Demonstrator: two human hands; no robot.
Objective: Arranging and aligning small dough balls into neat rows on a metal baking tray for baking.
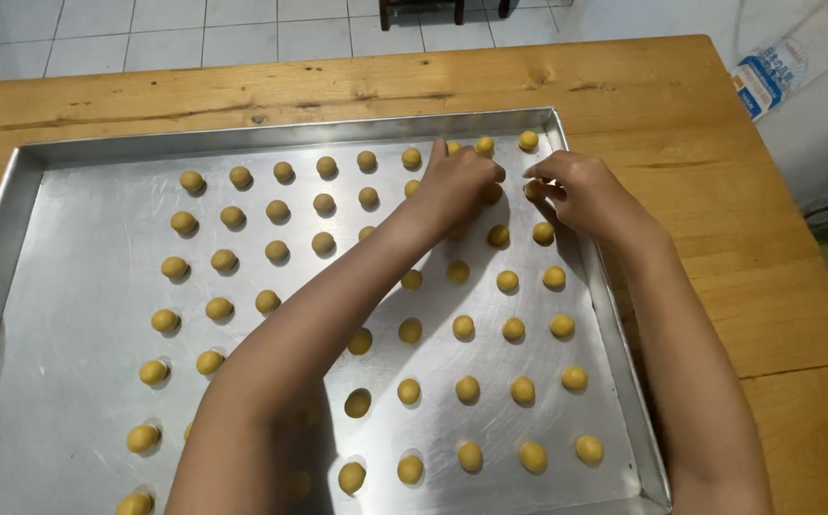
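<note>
A large metal baking tray (90, 277) lies on a wooden table (719, 219) and carries several rows of small yellow dough balls (463, 327). My left hand (460, 181) reaches across the tray to its far right corner, fingers curled down over a dough ball (492, 193) in the second row. My right hand (581, 194) sits just beside it near the tray's right rim, fingertips pinched at another ball (533, 190). My forearms hide some of the balls beneath them.
A white and blue package (765, 76) lies on a white surface past the table's far right corner. White floor tiles (147, 29) and dark chair legs (420, 10) show beyond the table's far edge.
</note>
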